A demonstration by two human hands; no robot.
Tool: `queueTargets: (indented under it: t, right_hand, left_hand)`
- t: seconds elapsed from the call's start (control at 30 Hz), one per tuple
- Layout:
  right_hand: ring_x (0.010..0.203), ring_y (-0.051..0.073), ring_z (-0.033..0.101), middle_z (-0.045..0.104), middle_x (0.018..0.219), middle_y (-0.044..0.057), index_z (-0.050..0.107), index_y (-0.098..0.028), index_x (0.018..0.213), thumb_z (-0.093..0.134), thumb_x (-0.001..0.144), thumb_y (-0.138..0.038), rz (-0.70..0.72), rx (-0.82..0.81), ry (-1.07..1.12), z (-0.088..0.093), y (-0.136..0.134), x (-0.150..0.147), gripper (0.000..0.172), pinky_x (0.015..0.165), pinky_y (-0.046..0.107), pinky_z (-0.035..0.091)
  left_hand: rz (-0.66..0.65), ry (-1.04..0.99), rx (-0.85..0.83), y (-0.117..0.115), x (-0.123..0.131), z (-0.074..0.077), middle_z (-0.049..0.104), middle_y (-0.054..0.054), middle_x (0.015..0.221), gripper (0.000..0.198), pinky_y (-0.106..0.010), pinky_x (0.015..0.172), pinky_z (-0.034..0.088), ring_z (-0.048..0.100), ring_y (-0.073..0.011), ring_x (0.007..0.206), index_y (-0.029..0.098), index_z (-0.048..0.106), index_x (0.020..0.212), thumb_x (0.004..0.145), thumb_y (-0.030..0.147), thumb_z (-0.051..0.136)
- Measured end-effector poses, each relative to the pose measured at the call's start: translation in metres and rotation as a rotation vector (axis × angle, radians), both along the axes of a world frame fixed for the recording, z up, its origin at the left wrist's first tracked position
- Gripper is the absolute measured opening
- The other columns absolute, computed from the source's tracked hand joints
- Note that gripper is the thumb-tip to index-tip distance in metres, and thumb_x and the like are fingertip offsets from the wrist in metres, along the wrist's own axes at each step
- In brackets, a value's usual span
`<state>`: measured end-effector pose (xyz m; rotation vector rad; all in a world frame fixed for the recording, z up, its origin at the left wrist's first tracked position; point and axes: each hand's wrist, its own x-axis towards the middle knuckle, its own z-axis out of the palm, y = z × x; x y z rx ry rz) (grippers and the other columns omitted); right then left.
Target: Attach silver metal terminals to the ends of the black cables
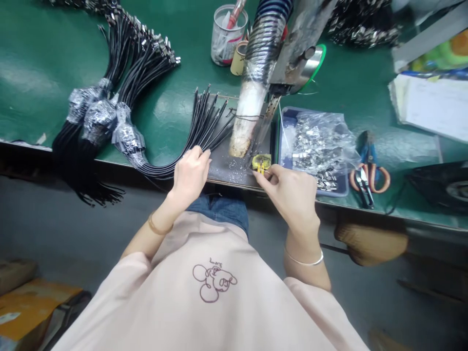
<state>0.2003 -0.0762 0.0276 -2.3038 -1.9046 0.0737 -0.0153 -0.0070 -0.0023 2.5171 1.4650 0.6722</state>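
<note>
My left hand (190,173) rests at the table's front edge with its fingers curled over a fan of loose black cables (206,122) that spread away toward the machine. My right hand (288,190) is closed in a pinch right beside a small yellow fixture (262,162) on the dark work plate (224,163); what it pinches is too small to name. A machine head wrapped in tape and hose (256,92) hangs just above the fixture.
Three wrapped bundles of black cables (106,117) lie at left on the green table (36,63). A blue tray with a bag of metal terminals (318,146) sits right of the fixture. Orange-handled scissors (369,170), a plastic cup (227,34) and papers (431,105) are further off.
</note>
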Motion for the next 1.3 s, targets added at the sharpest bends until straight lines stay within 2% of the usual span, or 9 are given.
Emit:
queueTargets:
  t: [0.17, 0.33, 0.47, 0.53, 0.7, 0.9, 1.03, 1.2, 1.3]
  right_hand:
    - [0.052, 0.016, 0.054, 0.064, 0.058, 0.003, 0.056, -0.020, 0.063, 0.062, 0.088, -0.043, 0.042, -0.014, 0.136, 0.007, -0.001, -0.003, 0.034, 0.054, 0.027, 0.026]
    - [0.047, 0.009, 0.041, 0.052, 0.054, -0.004, 0.052, -0.021, 0.066, 0.058, 0.090, -0.042, 0.101, 0.196, 0.471, 0.012, -0.008, -0.005, 0.032, 0.053, 0.023, 0.031]
    - [0.044, 0.007, 0.031, 0.040, 0.049, -0.007, 0.050, -0.022, 0.063, 0.059, 0.090, -0.047, 0.182, 0.151, 0.641, 0.012, -0.012, -0.007, 0.038, 0.046, 0.023, 0.026]
    - [0.044, 0.008, 0.032, 0.042, 0.049, -0.007, 0.050, -0.022, 0.063, 0.059, 0.091, -0.047, 0.180, 0.169, 0.607, 0.013, -0.015, -0.007, 0.039, 0.046, 0.023, 0.026]
    - [0.045, 0.009, 0.040, 0.051, 0.053, -0.005, 0.048, -0.023, 0.065, 0.055, 0.095, -0.043, 0.130, 0.396, 0.391, 0.016, -0.019, -0.006, 0.036, 0.050, 0.025, 0.032]
    - [0.048, 0.012, 0.049, 0.055, 0.055, -0.001, 0.052, -0.022, 0.069, 0.046, 0.098, -0.038, 0.345, 0.260, 0.083, 0.009, -0.016, -0.003, 0.034, 0.050, 0.026, 0.027]
    - [0.047, 0.012, 0.047, 0.058, 0.057, 0.000, 0.055, -0.020, 0.070, 0.045, 0.099, -0.037, 0.350, 0.183, -0.035, -0.001, -0.017, 0.005, 0.035, 0.050, 0.026, 0.022]
    - [0.048, 0.013, 0.049, 0.056, 0.054, -0.001, 0.057, -0.021, 0.072, 0.050, 0.097, -0.042, 0.241, 0.197, 0.011, -0.007, -0.009, 0.012, 0.034, 0.051, 0.027, 0.025]
    - [0.048, 0.014, 0.052, 0.058, 0.056, -0.002, 0.061, -0.022, 0.087, 0.052, 0.096, -0.042, 0.107, 0.331, 0.096, 0.004, -0.013, 0.021, 0.024, 0.053, 0.028, 0.031]
  left_hand:
    - [0.037, 0.222, -0.037, 0.027, 0.012, 0.007, 0.067, -0.015, 0.103, 0.027, -0.033, 0.070, 0.052, 0.068, -0.0260, 0.090, 0.014, 0.072, 0.102, 0.096, 0.011, 0.045]
    - [-0.006, 0.139, -0.017, 0.031, 0.006, 0.001, 0.066, -0.012, 0.094, 0.029, -0.032, 0.073, 0.053, 0.067, -0.0239, 0.085, 0.013, 0.072, 0.095, 0.097, 0.013, 0.043]
    - [0.032, 0.040, -0.009, 0.031, 0.003, -0.002, 0.066, -0.012, 0.104, 0.030, -0.030, 0.073, 0.050, 0.067, -0.0232, 0.086, 0.014, 0.068, 0.116, 0.096, 0.009, 0.044]
    - [0.043, 0.050, -0.019, 0.030, 0.003, -0.002, 0.065, -0.012, 0.106, 0.033, -0.030, 0.071, 0.049, 0.067, -0.0234, 0.086, 0.015, 0.067, 0.118, 0.096, 0.007, 0.044]
    - [0.006, 0.127, -0.002, 0.028, 0.005, -0.001, 0.065, -0.012, 0.098, 0.018, -0.031, 0.068, 0.048, 0.066, -0.0251, 0.086, 0.015, 0.070, 0.095, 0.097, 0.019, 0.053]
    - [0.021, 0.064, 0.010, 0.026, 0.004, 0.001, 0.065, -0.010, 0.092, 0.015, -0.030, 0.066, 0.045, 0.064, -0.0220, 0.080, 0.017, 0.064, 0.079, 0.090, 0.013, 0.055]
    - [0.081, -0.165, 0.024, 0.022, 0.001, 0.003, 0.059, -0.003, 0.074, 0.014, -0.028, 0.065, 0.044, 0.059, -0.0167, 0.067, 0.019, 0.055, 0.070, 0.079, 0.009, 0.060]
    - [0.203, -0.809, -0.094, 0.006, -0.009, 0.000, 0.051, 0.005, 0.059, 0.008, -0.021, 0.051, 0.040, 0.047, -0.0084, 0.049, 0.020, 0.054, 0.076, 0.077, 0.015, 0.061]
    - [0.056, -1.059, -0.344, -0.005, -0.020, 0.005, 0.053, 0.007, 0.056, 0.009, -0.018, 0.044, 0.035, 0.044, -0.0063, 0.043, 0.020, 0.058, 0.082, 0.081, 0.025, 0.065]
